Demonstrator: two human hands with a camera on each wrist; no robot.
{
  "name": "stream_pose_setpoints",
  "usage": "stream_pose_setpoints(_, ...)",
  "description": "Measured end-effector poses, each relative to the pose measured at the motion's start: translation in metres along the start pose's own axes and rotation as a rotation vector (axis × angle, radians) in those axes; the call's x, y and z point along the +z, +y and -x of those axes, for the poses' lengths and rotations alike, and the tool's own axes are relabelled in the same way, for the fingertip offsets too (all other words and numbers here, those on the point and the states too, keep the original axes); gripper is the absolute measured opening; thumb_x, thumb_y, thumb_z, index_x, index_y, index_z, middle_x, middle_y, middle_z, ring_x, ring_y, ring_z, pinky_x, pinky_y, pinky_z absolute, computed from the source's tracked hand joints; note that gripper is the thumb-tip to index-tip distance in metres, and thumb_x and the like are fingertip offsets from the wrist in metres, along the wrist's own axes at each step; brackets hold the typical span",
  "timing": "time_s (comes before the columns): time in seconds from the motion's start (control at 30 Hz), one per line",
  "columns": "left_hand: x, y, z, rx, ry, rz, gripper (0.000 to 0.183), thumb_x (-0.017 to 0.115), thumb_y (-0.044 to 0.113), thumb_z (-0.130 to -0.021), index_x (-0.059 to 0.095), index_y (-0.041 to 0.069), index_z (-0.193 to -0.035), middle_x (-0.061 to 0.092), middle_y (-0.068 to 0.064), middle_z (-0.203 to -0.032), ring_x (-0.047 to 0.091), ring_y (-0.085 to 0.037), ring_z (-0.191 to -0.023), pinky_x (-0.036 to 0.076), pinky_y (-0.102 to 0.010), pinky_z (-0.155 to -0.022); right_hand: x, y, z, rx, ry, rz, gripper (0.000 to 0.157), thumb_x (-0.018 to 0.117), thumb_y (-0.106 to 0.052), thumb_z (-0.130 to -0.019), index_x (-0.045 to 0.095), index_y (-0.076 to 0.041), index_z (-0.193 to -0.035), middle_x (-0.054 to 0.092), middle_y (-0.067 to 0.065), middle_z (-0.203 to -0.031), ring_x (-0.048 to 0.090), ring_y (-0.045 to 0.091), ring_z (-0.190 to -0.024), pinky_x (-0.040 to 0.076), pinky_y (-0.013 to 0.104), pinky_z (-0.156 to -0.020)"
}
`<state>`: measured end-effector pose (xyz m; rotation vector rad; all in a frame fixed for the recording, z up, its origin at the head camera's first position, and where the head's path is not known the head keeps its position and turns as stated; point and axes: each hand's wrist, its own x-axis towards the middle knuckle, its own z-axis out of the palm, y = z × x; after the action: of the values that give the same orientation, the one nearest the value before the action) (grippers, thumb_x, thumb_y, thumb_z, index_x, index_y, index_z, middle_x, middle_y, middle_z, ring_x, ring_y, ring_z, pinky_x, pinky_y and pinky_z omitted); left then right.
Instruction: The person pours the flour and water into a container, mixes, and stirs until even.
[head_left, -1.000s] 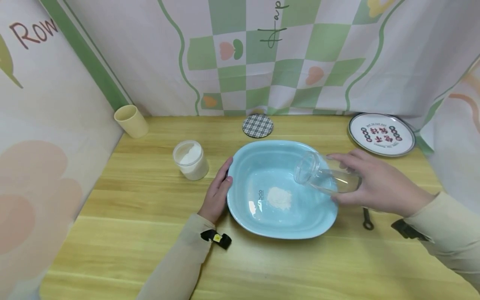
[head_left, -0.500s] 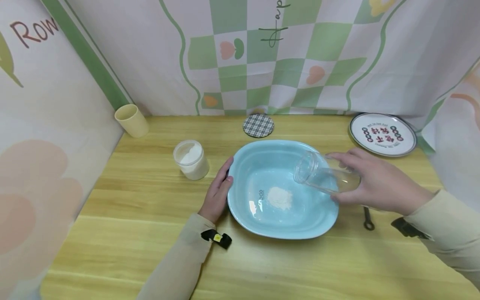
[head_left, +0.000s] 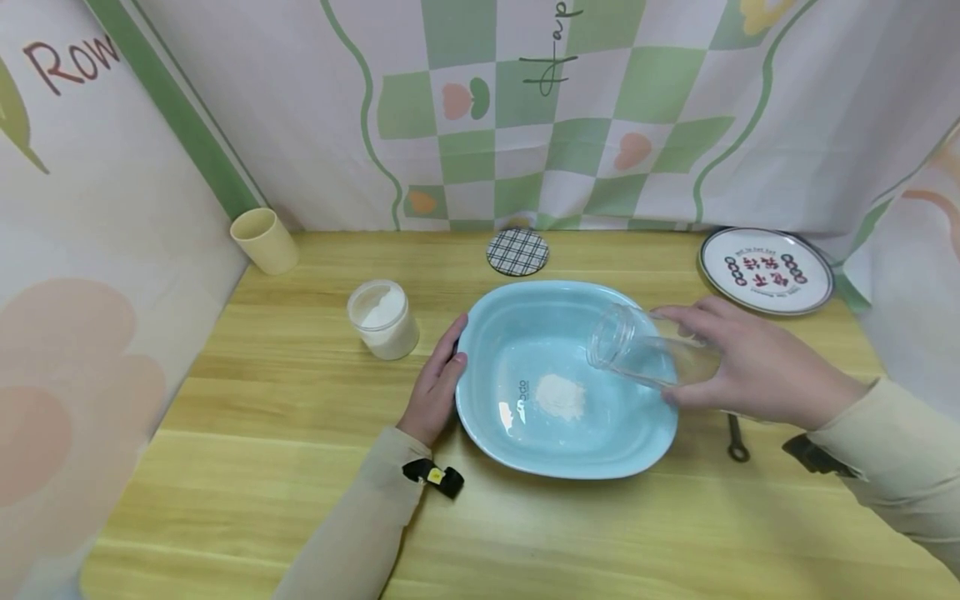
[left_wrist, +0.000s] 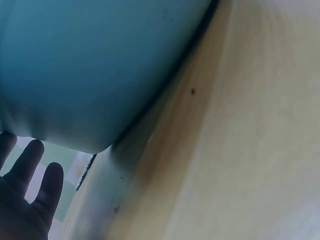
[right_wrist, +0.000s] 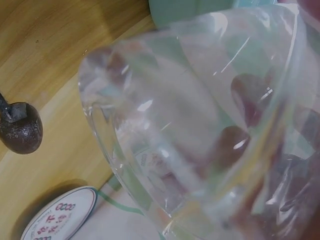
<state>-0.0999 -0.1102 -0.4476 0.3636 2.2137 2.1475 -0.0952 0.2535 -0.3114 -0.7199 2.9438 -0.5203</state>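
Head view: whole layout visible. Light-blue rounded plastic basin (head_left: 566, 379) at centre of wooden counter (head_left: 300, 433), small heap of white powder (head_left: 559, 396) on its floor. Right hand (head_left: 738, 362) wrapped round clear glass jar (head_left: 648, 350), jar tipped near horizontal, mouth over basin's right half, above powder, not touching it. Left hand (head_left: 438, 379) laid against basin's left rim, fingers fairly straight, resting rather than gripping.

Left of basin, apart from it: small clear jar of white powder (head_left: 382, 319). Behind: round plaid coaster (head_left: 517, 252), pale-yellow cup (head_left: 264, 241) at far left, white round plate with printed lettering (head_left: 765, 268) at far right.

Left wrist view only: basin's blue underside (left_wrist: 95, 70) seen from low, fingers (left_wrist: 47, 190) extended beside it, dark shadow line where basin meets counter.

Right wrist view only: jar's base and wall (right_wrist: 200, 130) close up, fingertips seen through glass; small dark metal piece (right_wrist: 20, 131) lying on counter below, printed plate (right_wrist: 60, 214) beyond.
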Motion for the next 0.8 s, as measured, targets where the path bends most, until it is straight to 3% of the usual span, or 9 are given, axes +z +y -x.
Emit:
stream_pose_setpoints(0.5,-0.0010,-0.0023,-0.0004,0.024,-0.012,-0.009,0.051,0.037,0.020,-0.108,0.030,0.020,-0.159,0.028,0.005,-0.163,0.026,-0.014,-0.149,0.024,-0.031,-0.122,-0.0007,0.0003,-0.0005,-0.027,0.001,0.014,0.093,0.089,-0.054,-0.066,0.054,-0.013,-0.142,0.057,0.011,-0.124,0.060,0.032,-0.106,0.052,0.059,-0.085)
stream_pose_setpoints(0.8,-0.0010,-0.0004,-0.0001,0.004,-0.008,-0.004,0.051,0.038,0.020,-0.109,0.031,0.022,-0.159,0.029,0.007,-0.163,0.026,-0.011,-0.149,0.023,-0.030,-0.122,-0.0003,-0.0001,-0.0016,-0.042,-0.010,0.033,0.094,0.088,-0.056,-0.066,0.053,-0.014,-0.143,0.058,0.010,-0.120,0.061,0.029,-0.099,0.054,0.057,-0.079)
